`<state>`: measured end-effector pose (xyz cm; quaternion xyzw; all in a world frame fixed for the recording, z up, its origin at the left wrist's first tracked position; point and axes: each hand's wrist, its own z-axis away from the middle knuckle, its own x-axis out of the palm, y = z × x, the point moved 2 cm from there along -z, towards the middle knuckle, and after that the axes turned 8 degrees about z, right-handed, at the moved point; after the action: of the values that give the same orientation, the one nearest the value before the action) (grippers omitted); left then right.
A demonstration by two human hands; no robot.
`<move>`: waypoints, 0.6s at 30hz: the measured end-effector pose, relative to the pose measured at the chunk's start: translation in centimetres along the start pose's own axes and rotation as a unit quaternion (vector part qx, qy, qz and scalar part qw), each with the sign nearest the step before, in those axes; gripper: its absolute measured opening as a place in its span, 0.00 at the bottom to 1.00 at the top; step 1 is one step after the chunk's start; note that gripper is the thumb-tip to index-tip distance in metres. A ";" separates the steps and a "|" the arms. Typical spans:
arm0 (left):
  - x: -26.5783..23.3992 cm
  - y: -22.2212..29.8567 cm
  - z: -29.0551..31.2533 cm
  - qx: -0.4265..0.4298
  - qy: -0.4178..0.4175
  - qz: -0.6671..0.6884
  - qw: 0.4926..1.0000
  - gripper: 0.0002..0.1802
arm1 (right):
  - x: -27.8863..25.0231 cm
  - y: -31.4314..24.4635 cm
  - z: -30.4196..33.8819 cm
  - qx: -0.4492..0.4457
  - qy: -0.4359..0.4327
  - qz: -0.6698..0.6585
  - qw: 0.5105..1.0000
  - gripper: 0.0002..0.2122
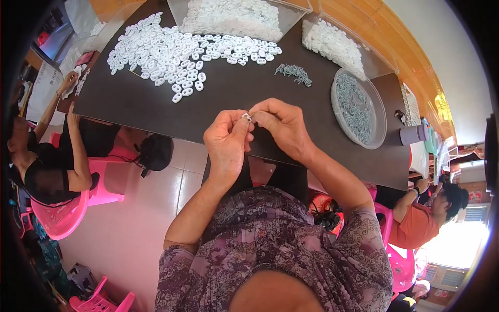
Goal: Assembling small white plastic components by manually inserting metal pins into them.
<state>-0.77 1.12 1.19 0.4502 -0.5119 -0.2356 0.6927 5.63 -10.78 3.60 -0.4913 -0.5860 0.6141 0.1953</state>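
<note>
White plastic, a small oval ring [246, 117], sits pinched between the fingertips of both hands just above the near edge of a dark table [234, 99]. The left hand [227, 143] curls nearly closed, thumb and forefinger gripping the ring from the left. The right hand [280, 125] meets it from the right, fingertips pressed to the same ring, the other fingers folded in. Both forearms rise from the lower edge, out of patterned purple sleeves. Farther back on the table, a wide loose spread of matching white rings [171, 54] lies to the left, well apart from the hands. Behind it stands a clear tub [231, 15] heaped with more, and another clear tub [338, 41] of white rings sits to the right. A little pile of small grey pieces [294, 73] lies between hands and tubs, with nothing between it and the hands. To the right rests a round clear dish [358, 109] filled with grey pieces. Two other people sit on pink chairs [67, 208] at the left and right ends of the table.
</note>
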 end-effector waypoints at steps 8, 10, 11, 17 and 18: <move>0.2 -0.2 0.0 -0.015 -0.007 -0.008 1.000 0.04 | -0.8 -0.7 -0.4 0.049 -0.032 0.004 0.998 0.04; 0.2 -0.2 0.0 -0.017 -0.007 -0.011 1.000 0.04 | -0.7 -0.7 -0.4 0.061 -0.044 0.006 0.997 0.04; 0.2 -0.2 0.0 -0.019 -0.008 -0.014 1.000 0.04 | -0.8 -0.7 -0.5 0.060 -0.045 0.015 0.997 0.04; 0.1 -0.2 0.0 -0.001 -0.005 0.003 1.000 0.05 | -0.1 -0.4 -0.3 0.046 -0.023 0.035 0.998 0.04; 0.1 -0.3 0.0 0.000 -0.005 0.003 1.000 0.05 | 0.0 -0.3 -0.3 0.034 -0.012 0.049 0.998 0.04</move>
<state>-0.71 0.87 0.98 0.4473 -0.5172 -0.2357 0.6906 5.77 -10.61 3.93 -0.5048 -0.5423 0.6485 0.1746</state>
